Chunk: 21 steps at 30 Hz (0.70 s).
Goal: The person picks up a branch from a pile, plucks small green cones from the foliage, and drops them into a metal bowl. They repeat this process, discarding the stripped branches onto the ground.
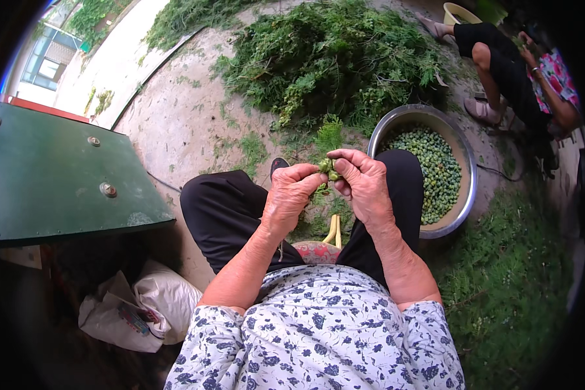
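Note:
Above my lap, my two hands meet at a green conifer sprig (pixel 329 135), whose flat fronds stick up beyond the fingertips and hang a little below them. My left hand (pixel 290 198) pinches the sprig between thumb and forefinger. Small green cones (pixel 332 170) cluster between the fingertips, partly covered by them. With thumb and bent fingers, my right hand (pixel 365 187) grips at these cones from the other side. Beside my right knee stands a wide metal basin (pixel 472 188), holding a large number of loose green cones (pixel 429 166).
A big heap of cut conifer branches (pixel 331 58) lies ahead, and more cut foliage (pixel 507 273) spreads at the right. A seated person (pixel 513 71) is at the far right. On the left are a green metal box (pixel 65 175) and a white sack (pixel 166 299).

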Motion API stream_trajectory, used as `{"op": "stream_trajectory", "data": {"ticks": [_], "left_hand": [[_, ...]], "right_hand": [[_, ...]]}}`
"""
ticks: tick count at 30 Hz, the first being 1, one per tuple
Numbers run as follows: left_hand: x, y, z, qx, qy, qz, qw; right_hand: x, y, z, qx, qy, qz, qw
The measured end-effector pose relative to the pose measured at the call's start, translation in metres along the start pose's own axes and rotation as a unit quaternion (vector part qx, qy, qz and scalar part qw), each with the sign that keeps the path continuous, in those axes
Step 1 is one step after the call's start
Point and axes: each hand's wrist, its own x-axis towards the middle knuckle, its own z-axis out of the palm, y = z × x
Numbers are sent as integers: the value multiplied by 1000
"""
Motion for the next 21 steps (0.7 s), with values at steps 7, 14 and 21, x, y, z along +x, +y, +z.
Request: {"op": "stream_trajectory", "data": {"ticks": [7,14,21], "left_hand": [[0,1,1,-93,1,-34,995],[1,-7,-6,-4,-21,30,999],[-2,-10,-5,5,-19,54,998]], "right_hand": [[4,7,-7,150,-64,28,986],[1,-3,-2,-72,-66,-16,995],[1,1,-6,-75,-52,-2,996]]}}
